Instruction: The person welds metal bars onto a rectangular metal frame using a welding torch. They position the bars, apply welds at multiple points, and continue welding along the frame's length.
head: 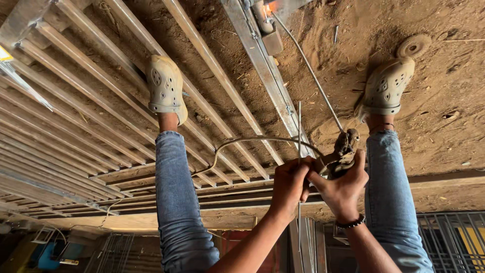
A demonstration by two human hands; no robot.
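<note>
Our left hand (289, 183) pinches the thin welding rod (299, 132), right hand (342, 186) grips the electrode holder (345, 151) over the metal gate frame (262, 60) underfoot, and a slip could bend that rod or jab our fingers.

Left hand (289, 183) pinches thin welding rod (299, 126); right hand (342, 186) grips electrode holder (345, 150), frame centre-right. Metal grille (101, 101) on dirt floor (444, 116), clogs (164, 87) upper frame.
</note>
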